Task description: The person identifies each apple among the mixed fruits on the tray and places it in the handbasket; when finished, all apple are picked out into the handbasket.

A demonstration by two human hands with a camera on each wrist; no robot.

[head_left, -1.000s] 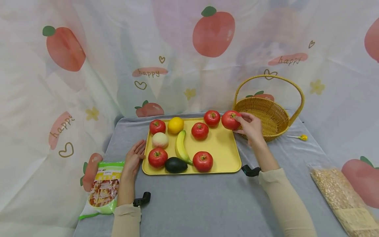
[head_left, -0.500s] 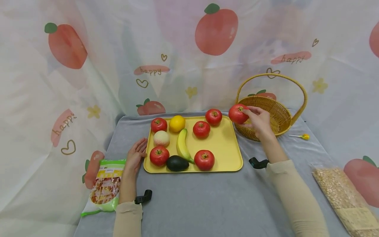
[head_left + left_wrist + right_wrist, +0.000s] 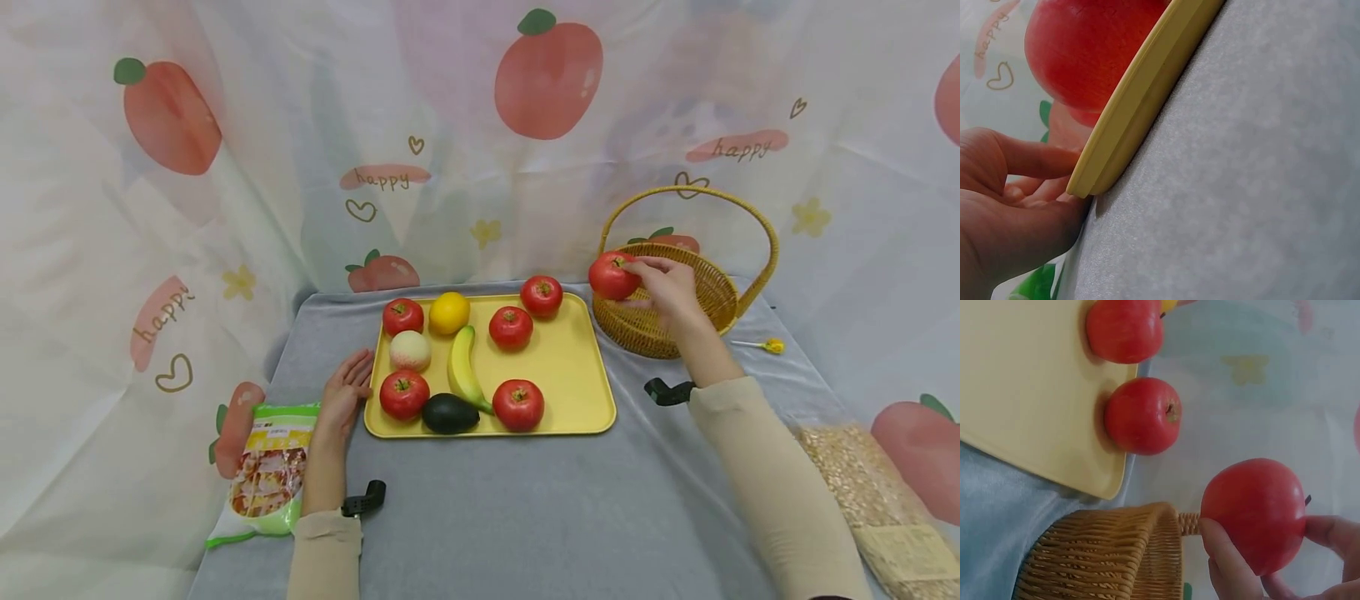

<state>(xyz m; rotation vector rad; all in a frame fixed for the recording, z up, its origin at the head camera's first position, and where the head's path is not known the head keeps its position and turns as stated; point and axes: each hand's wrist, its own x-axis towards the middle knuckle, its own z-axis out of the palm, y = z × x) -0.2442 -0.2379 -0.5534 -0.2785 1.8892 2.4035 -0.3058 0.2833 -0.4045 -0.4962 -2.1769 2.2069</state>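
My right hand [image 3: 667, 287] pinches a red apple [image 3: 1254, 515] between thumb and fingers, held up over the near-left rim of the wicker basket [image 3: 637, 329]. Beside the left end of the yellow tray [image 3: 562, 367], my left hand [image 3: 345, 392] touches the edge with fairly straight fingers; the left wrist view shows its thumb against the rim. On the tray lie several red apples [image 3: 517, 406], a lemon [image 3: 449, 313], a pale peach [image 3: 409, 351], a banana [image 3: 462, 367] and a dark green avocado [image 3: 450, 414]. The right palm is partly out of the right wrist view.
The basket's tall arched handle [image 3: 690, 190] rises at the back right. A small yellow flower pick [image 3: 772, 345] lies to its right. A green-and-white food bag [image 3: 266, 475] is by the left forearm, a bag of oat-like flakes [image 3: 877, 492] at the right. Printed curtains surround the grey cloth [image 3: 510, 508].
The right hand has carried the apple up and to the right, from the tray's back-right corner to over the basket's rim. The left hand stays at the tray's edge.
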